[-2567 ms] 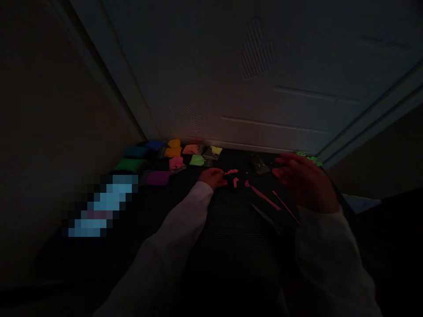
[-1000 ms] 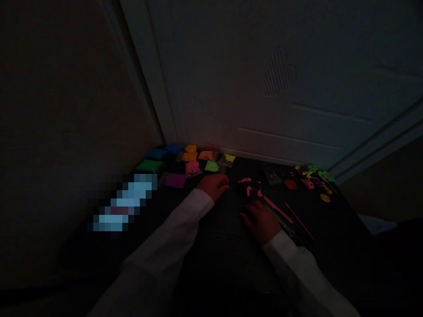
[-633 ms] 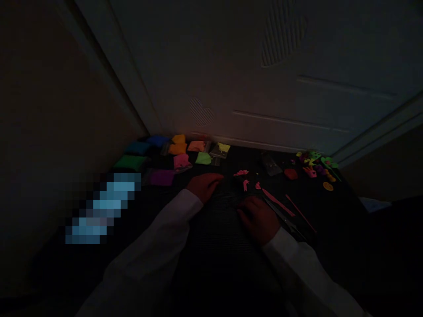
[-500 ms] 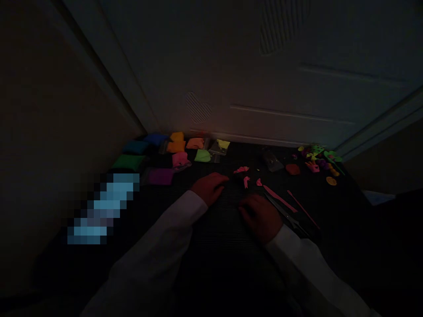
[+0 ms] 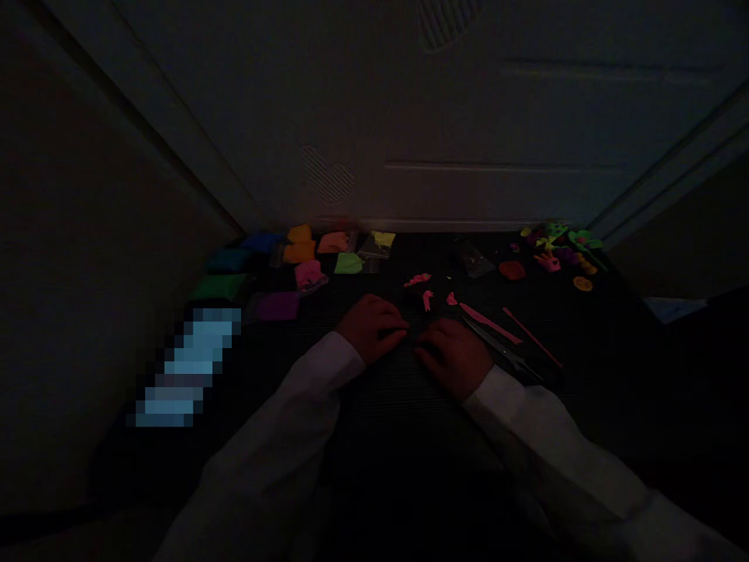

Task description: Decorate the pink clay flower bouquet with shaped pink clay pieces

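The scene is very dark. My left hand rests low over the dark table, thumb and fingers drawn together; anything between them is too dark to make out. Close on its right is my right hand, its fingers curled, contents likewise hidden. The fingertips of both hands nearly meet. Just beyond them sits a dark lump with pink clay pieces on it or beside it. A small pink bit lies to its right. Scissors lie beside my right hand, next to a pink clay-knife-like tool and a thin pink stick.
Packets of coloured clay, such as a purple one and a green one, line the back left. Small colourful figures, a red lump and a clear bag are at the back right. A bright blurred screen lies left.
My right hand has come from above the back right down to the table beside my left hand. The hands have drawn closer together. The view has shifted and tilted down.
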The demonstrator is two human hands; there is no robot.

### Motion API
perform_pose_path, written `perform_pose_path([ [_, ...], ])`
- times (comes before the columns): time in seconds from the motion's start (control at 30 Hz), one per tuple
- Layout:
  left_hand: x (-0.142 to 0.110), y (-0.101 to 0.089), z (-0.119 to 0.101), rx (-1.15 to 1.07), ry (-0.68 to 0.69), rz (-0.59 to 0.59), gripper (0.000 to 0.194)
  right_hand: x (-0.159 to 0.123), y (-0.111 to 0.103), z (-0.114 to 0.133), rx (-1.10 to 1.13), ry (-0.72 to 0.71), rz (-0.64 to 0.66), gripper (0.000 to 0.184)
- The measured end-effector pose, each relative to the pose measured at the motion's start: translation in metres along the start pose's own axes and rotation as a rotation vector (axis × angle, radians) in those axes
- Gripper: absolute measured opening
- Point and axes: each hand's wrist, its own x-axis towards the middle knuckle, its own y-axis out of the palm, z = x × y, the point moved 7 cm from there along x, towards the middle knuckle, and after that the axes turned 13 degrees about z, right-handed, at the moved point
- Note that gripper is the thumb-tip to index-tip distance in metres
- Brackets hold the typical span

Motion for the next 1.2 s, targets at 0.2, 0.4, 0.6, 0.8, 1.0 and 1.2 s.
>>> perform_pose_path([
  [0.2, 0.000, 0.010, -0.014, -0.059, 0.012, 0.154, 0.027, 0.002, 0.000, -0.001, 0.042, -0.033, 0.018, 0.012],
  [0.4, 0.003, 0.020, -0.014, -0.056, 0.043, 0.219, 0.022, 0.002, 0.000, 0.000, 0.046, -0.032, 0.043, 0.011],
  [0.6, 0.003, 0.020, -0.017, -0.090, 0.043, 0.225, 0.016, 0.000, -0.004, -0.002, 0.148, -0.048, 0.003, 0.013],
  [0.8, -0.002, 0.001, -0.017, -0.243, -0.125, 0.076, 0.017, -0.002, -0.014, -0.005, 0.240, -0.032, -0.039, 0.011],
  [1.0, -0.005, -0.007, -0.021, -0.399, -0.173, 0.031, 0.016, -0.006, -0.025, 0.001, 0.339, -0.038, -0.044, 0.016],
  [1.2, -0.008, -0.022, -0.035, -0.432, -0.194, -0.126, 0.013, -0.005, -0.045, 0.004, 0.466, -0.094, -0.046, 0.015],
])
